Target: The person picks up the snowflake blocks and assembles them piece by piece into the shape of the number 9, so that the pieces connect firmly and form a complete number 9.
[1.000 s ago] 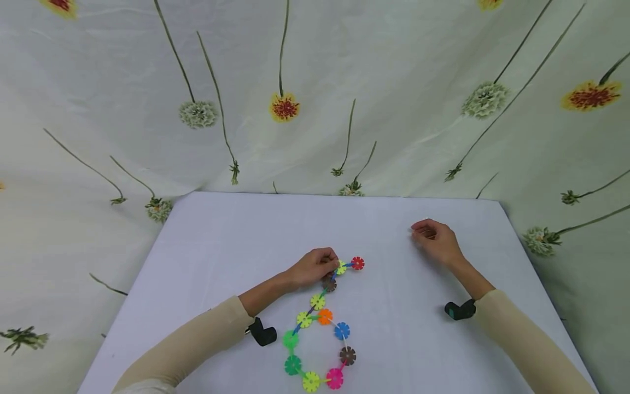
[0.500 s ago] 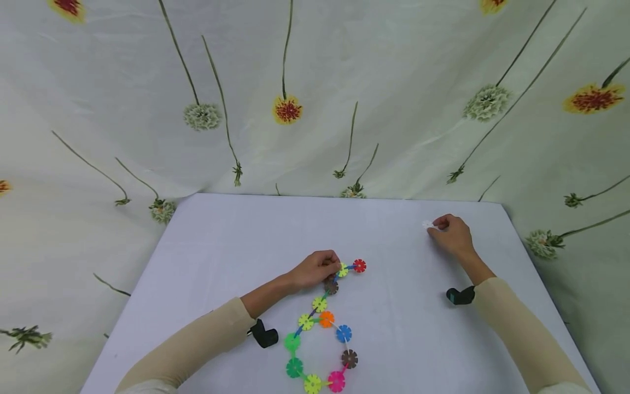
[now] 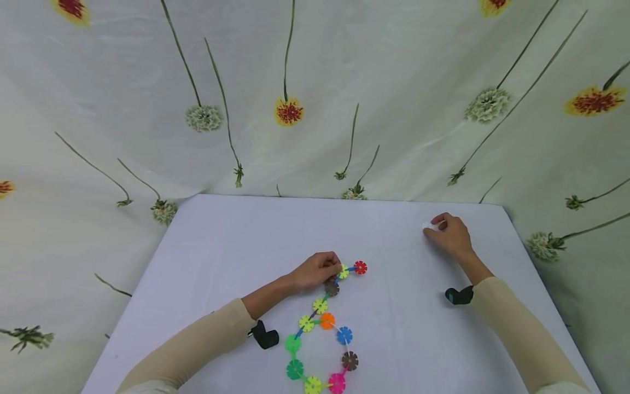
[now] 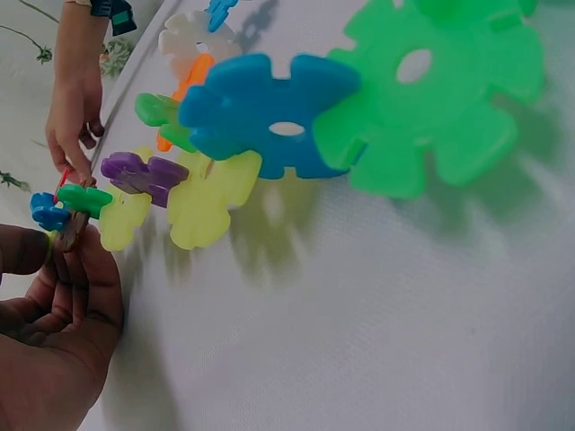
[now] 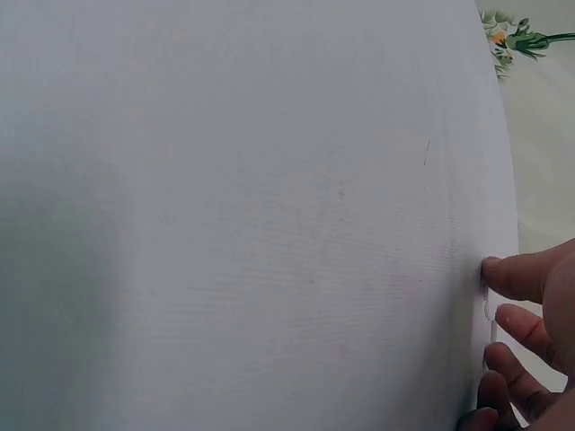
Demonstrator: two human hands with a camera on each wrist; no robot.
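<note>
A chain of interlocking plastic snowflake discs lies on the white table, its lower part closed into a ring with a green disc (image 3: 295, 369) and a pink disc (image 3: 337, 383). My left hand (image 3: 317, 272) pinches the chain's upper arm beside a yellow disc (image 3: 344, 271) and above a brown disc (image 3: 332, 288); a red disc (image 3: 361, 267) ends that arm. In the left wrist view, thumb and fingers meet at the chain's far end. Near the far right corner my right hand (image 3: 453, 236) grips a white snowflake disc (image 3: 426, 225) between thumb and fingers, low over the table.
The white table (image 3: 236, 230) meets a flower-printed cloth (image 3: 315, 65) along its back edge. Black wrist cameras jut from the left sleeve (image 3: 266, 335) and the right sleeve (image 3: 459, 296), close over the tabletop.
My right hand has moved right and slightly away to the white disc, which now sits between its thumb and fingers. The left hand keeps its hold on the chain.
</note>
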